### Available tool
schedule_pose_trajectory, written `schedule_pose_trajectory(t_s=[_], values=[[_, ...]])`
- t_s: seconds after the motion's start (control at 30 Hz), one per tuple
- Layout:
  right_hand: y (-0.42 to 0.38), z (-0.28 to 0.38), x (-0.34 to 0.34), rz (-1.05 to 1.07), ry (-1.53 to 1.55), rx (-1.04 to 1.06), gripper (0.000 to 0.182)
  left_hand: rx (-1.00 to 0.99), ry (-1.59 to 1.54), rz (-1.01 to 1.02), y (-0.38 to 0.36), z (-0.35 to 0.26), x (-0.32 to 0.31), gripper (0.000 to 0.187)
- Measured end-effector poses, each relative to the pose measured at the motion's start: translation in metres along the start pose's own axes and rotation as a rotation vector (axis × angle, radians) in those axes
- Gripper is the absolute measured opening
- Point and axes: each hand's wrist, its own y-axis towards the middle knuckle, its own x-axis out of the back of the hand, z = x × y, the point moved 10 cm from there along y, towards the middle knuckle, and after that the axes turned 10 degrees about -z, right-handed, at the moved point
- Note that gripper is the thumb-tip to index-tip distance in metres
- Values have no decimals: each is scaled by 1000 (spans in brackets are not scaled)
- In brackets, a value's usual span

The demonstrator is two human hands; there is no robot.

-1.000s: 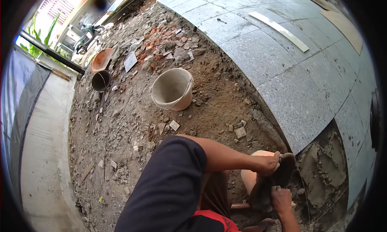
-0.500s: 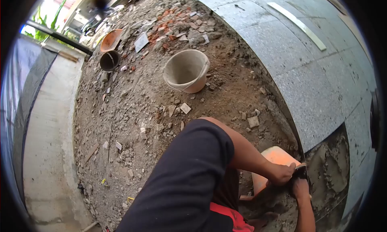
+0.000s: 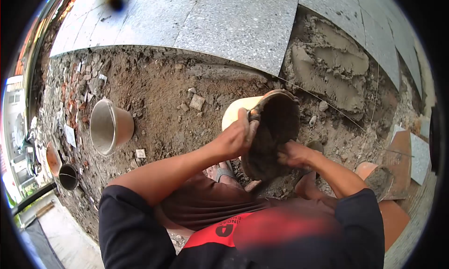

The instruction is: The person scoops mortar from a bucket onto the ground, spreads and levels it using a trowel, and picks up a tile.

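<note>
An orange-cream bucket (image 3: 238, 109) is tilted on its side in front of me, its dark, dirty mouth facing my body. My left hand (image 3: 238, 136) is closed on the bucket's rim at the left side. My right hand (image 3: 295, 154) reaches to the right side of the bucket's mouth; its fingers are in shadow, and I cannot make out what they hold. Beyond the bucket, wet mortar (image 3: 332, 65) lies in an untiled gap beside the grey speckled tiles (image 3: 234, 26).
A pale bucket (image 3: 124, 126) stands on the rubble at the left, with a small black bucket (image 3: 68, 177) and an orange basin (image 3: 53, 159) farther off. A string (image 3: 375, 98) crosses near the mortar. At right are an orange container (image 3: 369, 170) and a tile piece (image 3: 419, 159).
The view has swung to the right, so the pale bucket now appears farther left. The orange-cream bucket is tilted with its mouth toward me, and my hands have moved apart.
</note>
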Motion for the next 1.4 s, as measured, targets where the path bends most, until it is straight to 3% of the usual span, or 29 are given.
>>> schedule_pose_trajectory(t_s=[0.03, 0.13, 0.17, 0.2, 0.27, 0.37, 0.43, 0.5, 0.63, 0.67, 0.77, 0.83, 0.9, 1.0, 1.07, 1.17, 1.27, 1.4], values=[[-3, 6, -1, 7, 26, -72, 22, -3, 29, -32, 1, -2, 5, 26], [-14, 25, 2, -88, 145, 7, 23, 401, -23, 92, 4, 15, 11, 26], [-18, 32, 6, -116, 150, 14, 24, 440, -20, 62, 1, 26, 17, 40], [-24, 35, 10, -116, 153, -3, 25, 496, 52, 23, -2, 35, 25, 41], [-29, 42, 18, -114, 154, -10, 25, 504, 164, -21, -3, 37, 40, 29], [-41, 51, 30, -87, 173, 31, 29, 581, 102, -38, -10, 52, 45, 33], [-48, 57, 41, -83, 194, 69, 32, 230, 249, -38, -22, 67, 46, 32], [-53, 60, 47, -66, 230, 96, 31, 173, 260, -38, -24, 71, 52, 30], [-71, 80, 94, -122, 263, 104, 33, 535, 150, -46, -44, 103, 60, 30], [-76, 85, 117, -200, 242, 127, 32, 776, -12, -80, -54, 110, 61, 32], [-94, 101, 183, -430, 288, 159, 25, 892, -188, 3, -51, 83, 52, 38], [-106, 103, 228, -766, 184, 128, 24, 779, -73, 10, -53, 97, 50, 56], [-109, 86, 253, -1074, 223, 56, 22, 718, 75, 67, -30, 60, 59, 64], [-63, 35, 269, -1429, -117, -175, 27, 620, 168, 35, -17, 52, 57, 60], [-3, -49, 267, -1334, -293, -521, 30, 674, 153, 119, -19, 56, 50, 60], [1, -65, 264, -1214, -206, -557, 29, 620, 189, 89, -12, 44, 58, 60], [-35, -45, 260, -1231, -241, -309, 27, 630, 173, 85, -20, 69, 56, 57], [-54, -59, 253, -990, -620, -190, 28, 582, 70, 205, -9, 50, 51, 60]])
